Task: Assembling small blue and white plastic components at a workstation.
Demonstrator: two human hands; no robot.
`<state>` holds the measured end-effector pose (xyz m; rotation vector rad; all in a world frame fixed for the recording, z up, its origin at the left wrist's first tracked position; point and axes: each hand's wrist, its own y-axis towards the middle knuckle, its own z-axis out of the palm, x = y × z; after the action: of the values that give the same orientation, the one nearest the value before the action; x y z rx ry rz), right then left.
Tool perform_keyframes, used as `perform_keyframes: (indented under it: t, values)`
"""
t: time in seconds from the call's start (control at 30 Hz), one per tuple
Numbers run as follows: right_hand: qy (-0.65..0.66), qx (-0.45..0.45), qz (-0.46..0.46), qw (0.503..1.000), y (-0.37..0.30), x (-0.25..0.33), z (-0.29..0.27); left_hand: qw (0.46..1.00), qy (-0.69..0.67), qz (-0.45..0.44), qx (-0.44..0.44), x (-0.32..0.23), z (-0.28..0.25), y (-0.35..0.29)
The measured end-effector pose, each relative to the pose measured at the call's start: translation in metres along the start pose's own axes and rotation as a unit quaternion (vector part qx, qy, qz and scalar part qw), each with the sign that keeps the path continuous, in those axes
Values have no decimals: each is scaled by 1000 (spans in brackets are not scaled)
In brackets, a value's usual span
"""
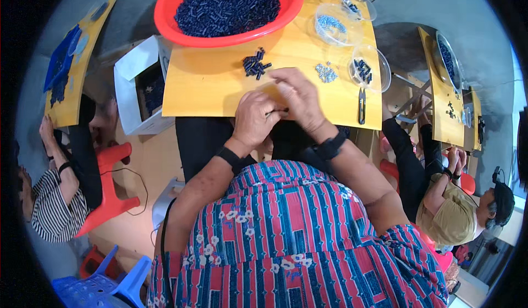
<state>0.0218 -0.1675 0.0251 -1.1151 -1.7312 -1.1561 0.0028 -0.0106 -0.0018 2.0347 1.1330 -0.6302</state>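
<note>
At the near edge of the yellow table, my left hand is closed, with a small dark tube-like piece between its thumb and fingers. My right hand is close beside it, fingers bent; they are smeared by motion, and what they hold, if anything, cannot be made out. Just beyond my hands lies a small pile of short dark tubes. To the right of it, small shiny metal parts are heaped on the tabletop. A pair of black thread snips lies near the right edge.
A red basin heaped with dark tubes stands at the back of the yellow table. Clear plastic bowls with small parts line its right side. An open white carton stands left. People work at tables on both sides.
</note>
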Motion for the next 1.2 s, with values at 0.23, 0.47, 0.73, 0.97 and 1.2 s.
perform_keyframes:
  t: [0.23, 0.47, 0.73, 0.97, 1.2]
  values:
    - [32, 35, 102, 994, -25, -17, -20, 987, -147, -67, -21, 8, -1, 8]
    - [-13, 19, 79, 997, -28, -12, -9, 970, -220, -102, 5, 13, -4, 9]
    - [-192, 17, -82, 978, -30, -16, -13, 982, -171, -80, 14, 10, 0, 14]
    - [-301, 76, -90, 946, -31, -12, -12, 990, -133, -52, -5, 14, 2, 9]
    - [-307, 82, -65, 946, -27, -8, -25, 985, -151, -79, -14, 9, 1, 9]
